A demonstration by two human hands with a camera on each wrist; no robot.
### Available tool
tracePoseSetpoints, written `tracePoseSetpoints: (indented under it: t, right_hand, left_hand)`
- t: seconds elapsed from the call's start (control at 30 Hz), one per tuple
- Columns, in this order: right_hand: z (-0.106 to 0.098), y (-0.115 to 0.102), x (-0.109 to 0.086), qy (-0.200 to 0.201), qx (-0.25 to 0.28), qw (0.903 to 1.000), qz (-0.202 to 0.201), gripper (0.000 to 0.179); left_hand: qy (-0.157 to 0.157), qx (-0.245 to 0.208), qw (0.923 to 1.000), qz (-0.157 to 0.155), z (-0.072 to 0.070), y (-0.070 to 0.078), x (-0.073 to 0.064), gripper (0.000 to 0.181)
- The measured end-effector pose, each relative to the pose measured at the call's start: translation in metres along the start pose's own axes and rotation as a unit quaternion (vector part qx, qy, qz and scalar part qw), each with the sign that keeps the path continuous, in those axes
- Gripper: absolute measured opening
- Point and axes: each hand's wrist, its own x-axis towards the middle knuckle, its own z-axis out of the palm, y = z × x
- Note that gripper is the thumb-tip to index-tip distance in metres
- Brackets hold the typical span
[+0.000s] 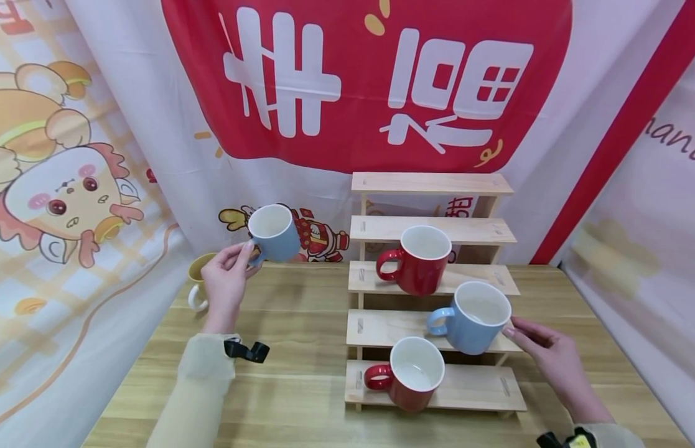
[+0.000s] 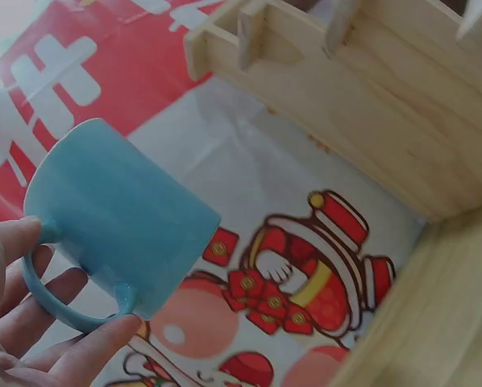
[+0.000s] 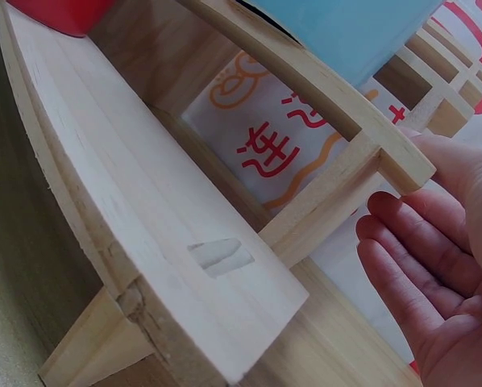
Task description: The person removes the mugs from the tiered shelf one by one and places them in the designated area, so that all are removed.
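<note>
My left hand (image 1: 226, 277) pinches the handle of a light blue mug (image 2: 120, 218), white inside, raised left of a stepped wooden rack (image 1: 375, 328). My right hand (image 1: 554, 364) grips the right end of the rack's second step from the bottom, thumb above and fingers below. Beside it, another light blue mug (image 1: 475, 323) stands on that step, its handle pointing left. One red mug (image 1: 417, 274) is on the middle step and another red mug (image 1: 411, 389) on the lowest, handles also leftward. The right wrist view shows only parts of the mugs.
A yellow mug (image 1: 197, 269) with a white handle stands on the wooden table (image 1: 291, 348) behind my left hand, partly hidden. Printed cloth (image 1: 325, 168) hangs behind the rack and along both sides. The two upper steps (image 1: 431, 182) of the rack hold nothing.
</note>
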Motion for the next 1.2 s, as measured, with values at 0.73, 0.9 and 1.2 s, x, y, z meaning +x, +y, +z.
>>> tracePoseSetpoints:
  t: [0.73, 0.9, 1.2]
  right_hand:
    - [0.0, 0.003, 0.0, 0.002, -0.002, 1.0, -0.003, 0.045]
    - [0.001, 0.003, -0.001, 0.001, -0.003, 1.0, 0.001, 0.046]
    - [0.001, 0.004, 0.0, 0.001, -0.008, 1.0, 0.003, 0.047]
  left_hand:
    - [0.077, 0.042, 0.9961, -0.003, -0.047, -0.076, 0.0, 0.034]
    - [0.089, 0.047, 0.9948, -0.017, -0.054, -0.086, 0.0, 0.034]
    - [0.109, 0.026, 0.9928, -0.043, -0.06, -0.094, -0.005, 0.035]
